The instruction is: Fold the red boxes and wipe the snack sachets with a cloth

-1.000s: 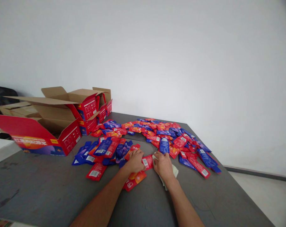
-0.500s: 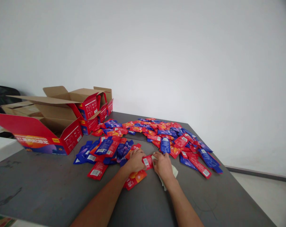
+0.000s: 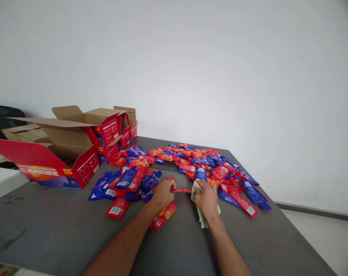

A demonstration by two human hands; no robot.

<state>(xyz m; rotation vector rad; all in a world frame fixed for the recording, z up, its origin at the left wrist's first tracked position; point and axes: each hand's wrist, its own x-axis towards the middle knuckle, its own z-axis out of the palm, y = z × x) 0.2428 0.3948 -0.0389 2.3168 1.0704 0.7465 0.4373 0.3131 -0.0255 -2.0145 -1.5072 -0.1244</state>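
Between my two hands a red packet (image 3: 182, 190) is stretched out, seen nearly edge-on. My left hand (image 3: 164, 193) is closed on its left end. A pale cloth (image 3: 202, 218) is bunched in my closed right hand (image 3: 206, 197), and the packet's right end meets the cloth there. Whether the fingers pinch the packet through the cloth is partly hidden. Below my left hand lie orange-red packets (image 3: 165, 216) on the grey table (image 3: 185, 249). A heap of blue and red packets (image 3: 127, 178) lies to the left of that hand.
A wide spread of red and blue packets (image 3: 220, 172) covers the table's far and right side. Open red cartons (image 3: 87, 168) stand at the left, flaps up, with more cartons (image 3: 110, 130) behind. A white wall (image 3: 191, 76) rises beyond the table.
The red packet has turned from face-up to nearly edge-on. My right hand has shifted slightly right with the cloth, now wrapped closer around the fingers; my left hand moved slightly left.
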